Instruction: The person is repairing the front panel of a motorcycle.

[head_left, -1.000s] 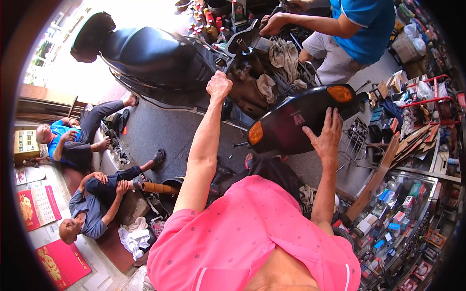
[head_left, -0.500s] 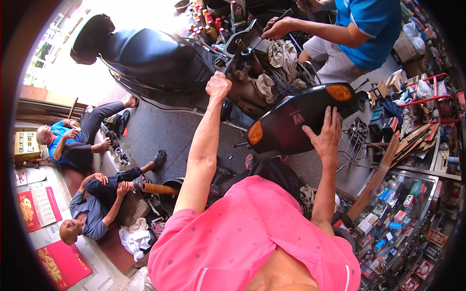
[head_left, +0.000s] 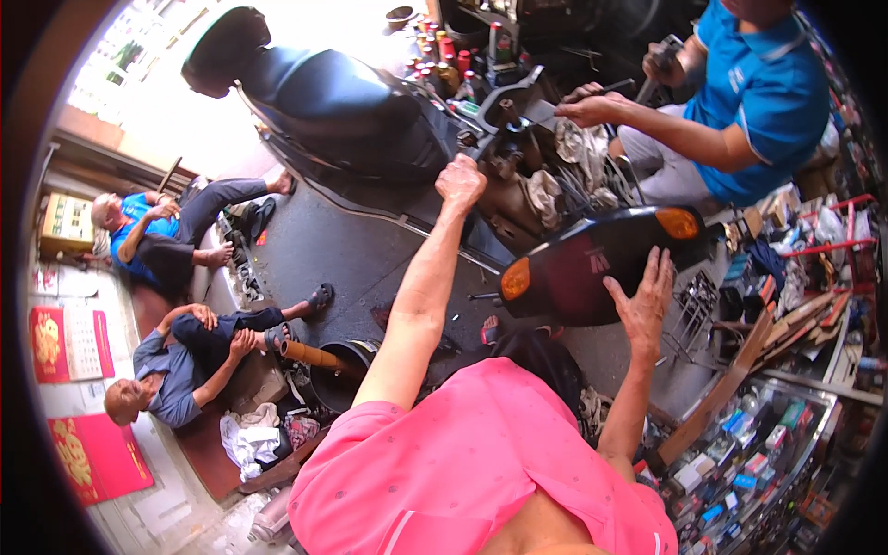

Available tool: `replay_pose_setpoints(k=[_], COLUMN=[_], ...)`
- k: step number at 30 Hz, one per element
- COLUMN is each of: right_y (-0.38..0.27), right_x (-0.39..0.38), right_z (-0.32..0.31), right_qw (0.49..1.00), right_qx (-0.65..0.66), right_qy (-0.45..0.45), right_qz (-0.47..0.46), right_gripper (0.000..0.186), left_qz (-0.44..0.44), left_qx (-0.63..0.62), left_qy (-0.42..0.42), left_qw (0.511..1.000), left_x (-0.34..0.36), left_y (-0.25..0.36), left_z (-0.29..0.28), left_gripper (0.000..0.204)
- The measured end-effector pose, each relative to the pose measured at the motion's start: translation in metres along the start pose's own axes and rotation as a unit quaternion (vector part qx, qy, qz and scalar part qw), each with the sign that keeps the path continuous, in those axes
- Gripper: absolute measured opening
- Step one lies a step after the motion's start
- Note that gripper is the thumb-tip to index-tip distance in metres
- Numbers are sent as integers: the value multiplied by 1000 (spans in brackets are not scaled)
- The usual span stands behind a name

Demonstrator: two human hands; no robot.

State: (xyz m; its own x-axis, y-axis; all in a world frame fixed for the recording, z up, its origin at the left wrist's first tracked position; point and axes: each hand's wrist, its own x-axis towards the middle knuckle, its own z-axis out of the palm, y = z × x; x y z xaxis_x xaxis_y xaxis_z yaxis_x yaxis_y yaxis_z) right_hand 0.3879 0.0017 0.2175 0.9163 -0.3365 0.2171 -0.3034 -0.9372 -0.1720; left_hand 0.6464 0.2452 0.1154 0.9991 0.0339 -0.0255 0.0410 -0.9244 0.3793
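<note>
A black scooter (head_left: 333, 106) stands ahead with its front section stripped open. My left hand (head_left: 460, 182) is closed in a fist at the near side of the opened section; what it grips is hidden. My right hand (head_left: 645, 301) has its fingers spread on or just over the right side of the dark front panel (head_left: 592, 264), which bears an orange turn signal at each end. Behind the panel, pale rags (head_left: 544, 196) lie among cables and metal parts. Across from me, a person in a blue shirt (head_left: 772, 92) holds a hammer-like tool (head_left: 661, 63) and a thin tool by the opened section.
Two people (head_left: 171, 375) sit at the left. A black bucket (head_left: 340, 375) with a brown tube stands near my left arm. Several bottles (head_left: 449, 69) crowd behind the scooter. At right are wooden boards (head_left: 721, 388), a red rack (head_left: 837, 208) and a glass case (head_left: 805, 393) of small boxes.
The whole view has shifted, so the scene sits farther right. The co-worker's upper hand now shows the hammer-like tool. My hands keep their places at the scooter.
</note>
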Motion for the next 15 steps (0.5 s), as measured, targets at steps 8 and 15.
replay_pose_setpoints(k=[8,15], right_y=[5,-2], right_x=[-8,2], right_z=[-5,-4], right_qw=[1000,1000], right_qx=[-5,1], right_qy=[-12,3], right_qz=[15,1], right_gripper=[91,89], left_qz=[-12,38], left_qx=[-46,1], left_qy=[-36,59], left_qw=[998,998], left_x=[-6,1], left_y=[14,-3], left_z=[4,8], left_gripper=[27,25])
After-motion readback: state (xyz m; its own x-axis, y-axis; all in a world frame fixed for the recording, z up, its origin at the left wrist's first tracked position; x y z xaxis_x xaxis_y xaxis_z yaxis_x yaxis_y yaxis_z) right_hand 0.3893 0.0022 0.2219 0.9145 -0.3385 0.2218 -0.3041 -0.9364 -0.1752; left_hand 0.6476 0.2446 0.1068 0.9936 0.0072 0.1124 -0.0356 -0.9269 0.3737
